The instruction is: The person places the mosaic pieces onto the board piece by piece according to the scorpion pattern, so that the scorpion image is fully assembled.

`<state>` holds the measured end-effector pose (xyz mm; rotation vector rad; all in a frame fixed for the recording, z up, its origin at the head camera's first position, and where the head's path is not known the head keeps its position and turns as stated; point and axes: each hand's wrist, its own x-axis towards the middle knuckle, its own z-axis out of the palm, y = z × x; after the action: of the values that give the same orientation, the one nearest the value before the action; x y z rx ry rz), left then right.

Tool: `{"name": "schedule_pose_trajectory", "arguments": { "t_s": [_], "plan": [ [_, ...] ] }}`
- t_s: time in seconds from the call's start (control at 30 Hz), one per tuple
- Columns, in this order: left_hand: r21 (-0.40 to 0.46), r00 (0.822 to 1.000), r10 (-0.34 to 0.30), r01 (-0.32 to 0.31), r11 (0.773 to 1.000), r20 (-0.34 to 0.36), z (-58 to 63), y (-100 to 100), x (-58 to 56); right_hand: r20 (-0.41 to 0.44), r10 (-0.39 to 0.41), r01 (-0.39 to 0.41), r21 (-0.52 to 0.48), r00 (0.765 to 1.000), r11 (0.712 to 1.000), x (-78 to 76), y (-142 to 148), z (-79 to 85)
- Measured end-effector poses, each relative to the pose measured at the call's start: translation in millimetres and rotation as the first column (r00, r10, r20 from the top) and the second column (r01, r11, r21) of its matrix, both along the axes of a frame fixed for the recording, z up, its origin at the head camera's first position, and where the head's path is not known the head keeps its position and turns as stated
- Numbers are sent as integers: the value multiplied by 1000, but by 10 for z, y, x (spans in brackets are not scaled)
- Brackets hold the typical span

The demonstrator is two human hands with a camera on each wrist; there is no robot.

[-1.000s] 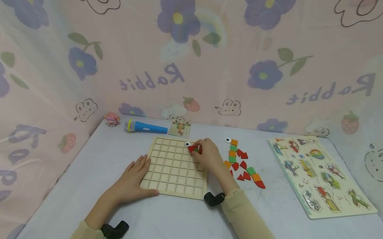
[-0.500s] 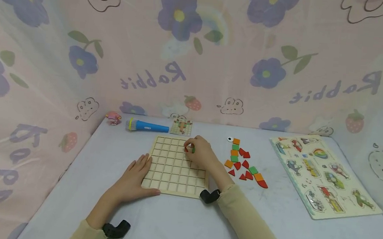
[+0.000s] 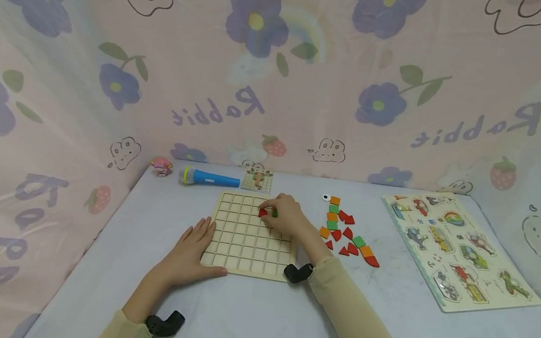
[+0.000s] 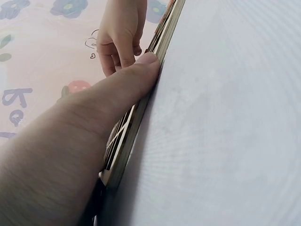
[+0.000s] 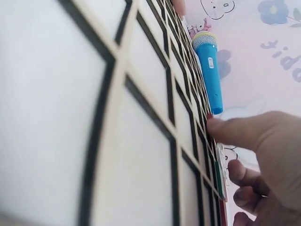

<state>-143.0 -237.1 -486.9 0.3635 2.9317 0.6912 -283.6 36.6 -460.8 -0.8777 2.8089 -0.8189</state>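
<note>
In the head view my left hand (image 3: 189, 256) rests spread at the left edge of a pale wooden grid board (image 3: 244, 250), thumb along its front edge. My right hand (image 3: 286, 214) is over the board's far right part, thumb and forefinger pinching a small red piece (image 3: 263, 213) at the grid. Partly under that hand a green piece (image 3: 274, 213) shows on the board. From the right wrist view, the thumb (image 5: 230, 132) touches the red piece at the grid, and the green piece (image 5: 217, 176) lies nearby. The other fingers are curled.
Right of the board lie loose orange, green and red pieces (image 3: 333, 217) and a white eye disc (image 3: 326, 197). A picture puzzle board (image 3: 465, 256) lies far right. Behind are a blue toy microphone (image 3: 211, 178), a pattern card (image 3: 257, 179) and a pink figurine (image 3: 161, 166).
My right hand has shifted slightly left over the board with the red piece. An eye disc seen by its fingertips a second ago is now hidden. The left hand stays in place.
</note>
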Motion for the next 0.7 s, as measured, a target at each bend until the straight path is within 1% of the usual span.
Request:
{"name": "schedule_pose_trajectory", "arguments": {
  "t_s": [0.1, 0.2, 0.43, 0.7],
  "plan": [
    [6, 1000, -3, 3, 1000, 9, 0, 11, 4, -17, -33, 33, 8, 999, 999, -14, 20, -24],
    [1, 1000, -2, 2, 1000, 7, -5, 12, 7, -14, -66, 66, -17, 998, 998, -28, 39, -49],
    [-3, 1000, -3, 3, 1000, 1, -10, 1, -1, 24, -86, 88, -97, 996, 991, -22, 70, -95],
    [3, 1000, -1, 1, 1000, -3, 14, 3, 3, -8, -135, 132, -158, 991, 979, 0, 37, -163]
  ]
}}
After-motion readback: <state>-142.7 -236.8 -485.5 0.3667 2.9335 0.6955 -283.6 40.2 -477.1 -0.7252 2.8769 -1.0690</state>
